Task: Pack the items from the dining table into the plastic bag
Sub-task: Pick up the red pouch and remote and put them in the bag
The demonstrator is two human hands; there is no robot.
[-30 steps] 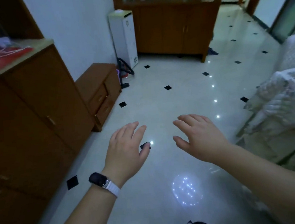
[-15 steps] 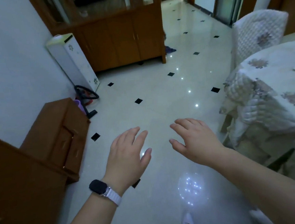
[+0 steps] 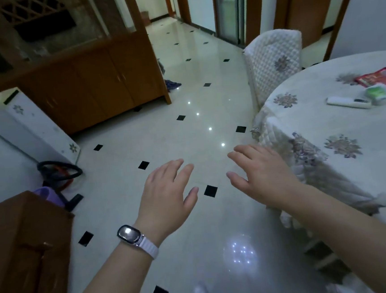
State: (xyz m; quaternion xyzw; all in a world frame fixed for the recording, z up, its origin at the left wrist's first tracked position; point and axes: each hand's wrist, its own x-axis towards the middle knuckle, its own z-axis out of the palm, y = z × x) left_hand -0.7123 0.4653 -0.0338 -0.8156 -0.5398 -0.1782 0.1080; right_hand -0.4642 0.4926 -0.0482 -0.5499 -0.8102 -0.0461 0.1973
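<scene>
Packing hasn't started, I'd say. The left hand (image 3: 166, 195) and right hand (image 3: 262, 173) both hover over the glossy tiled floor (image 3: 185, 128), fingers loosely spread, holding nothing. The items are well away on the round surface (image 3: 313, 121) with its quilted floral cloth: a flat crinkly red packet (image 3: 378, 76), a soft green-and-white pack (image 3: 380, 92) and a long white stick (image 3: 348, 106), maybe a remote, too blurry to tell. No plastic bag in view.
</scene>
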